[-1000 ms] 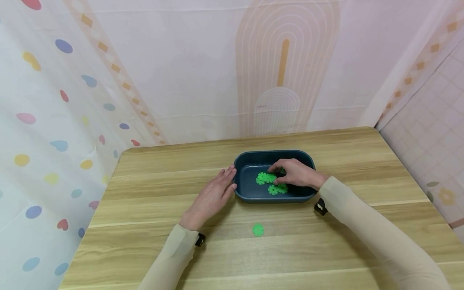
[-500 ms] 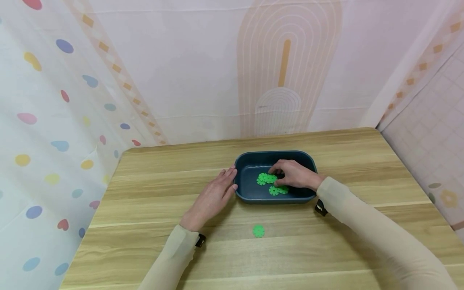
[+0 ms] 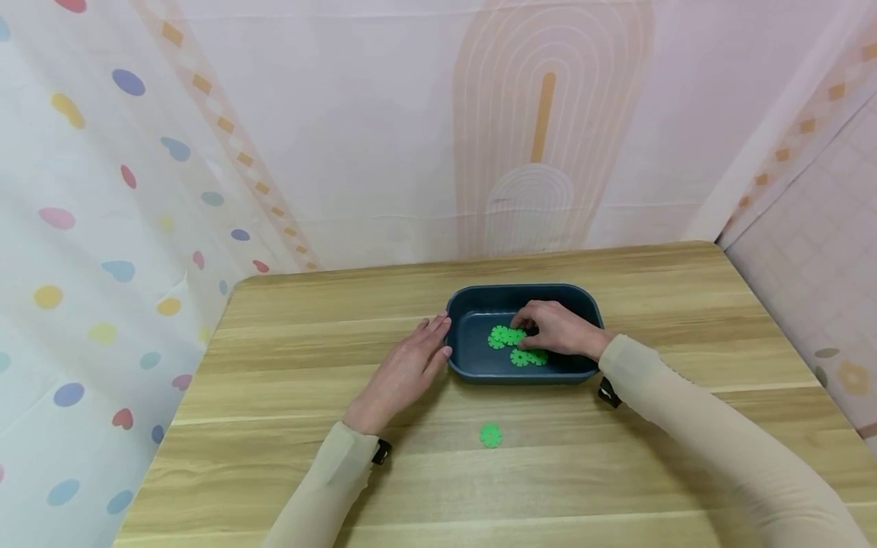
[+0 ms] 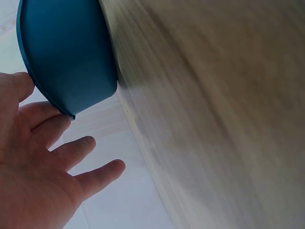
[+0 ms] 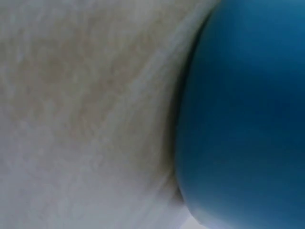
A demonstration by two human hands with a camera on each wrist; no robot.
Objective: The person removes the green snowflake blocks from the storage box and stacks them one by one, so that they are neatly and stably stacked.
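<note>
A dark blue rectangular tub (image 3: 473, 373) with rounded corners stands on the wooden table. Several flat green notched discs (image 3: 498, 336), like snowflake building pieces, lie on its floor, some overlapping. My left hand (image 3: 400, 373) rests at the tub's left end, fingers extended; in the left wrist view its fingertips (image 4: 62, 121) touch the rim. My right hand (image 3: 560, 329) reaches over the right wall into the tub, fingers and thumb bent down around the discs. I cannot tell whether it pinches one. The right wrist view shows mainly the tub's outer wall (image 5: 248, 124).
One loose green notched disc (image 3: 490, 435) lies on the table (image 3: 274, 396) in front of the tub. A printed curtain (image 3: 356, 152) hangs right behind the table's back edge, and a patterned cloth (image 3: 68, 251) hangs along the left side.
The view has shifted slightly. A green disc that showed between the right fingers one second ago is now out of sight. Both hands otherwise keep nearly the same position.
</note>
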